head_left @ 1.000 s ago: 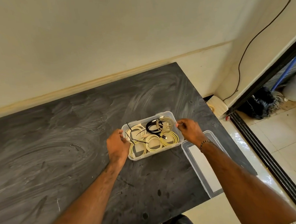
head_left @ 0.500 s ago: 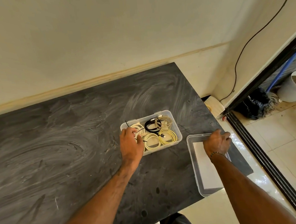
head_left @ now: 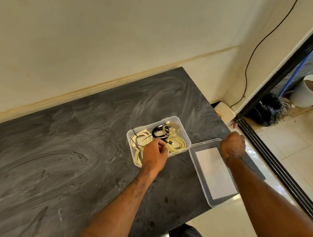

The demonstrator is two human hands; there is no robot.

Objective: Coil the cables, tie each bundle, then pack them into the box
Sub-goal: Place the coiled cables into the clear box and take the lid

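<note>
The left hand (head_left: pixel 154 153) hovers over the clear plastic box (head_left: pixel 181 121) of coiled cables (head_left: pixel 177 144) — fingers curled, grasp unclear; the right hand (head_left: pixel 233 144) grips the clear rectangular lid (head_left: pixel 200 167) on the dark surface (head_left: pixel 63 159).

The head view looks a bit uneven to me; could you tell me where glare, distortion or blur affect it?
In the head view, bright glare sits on the glossy floor tiles beside the right hand; the wide lens bows the wall edge and doorframe; the dark table shows pale wipe smears, not blur; the box and its cables stay sharp, as does the left hand.
</note>
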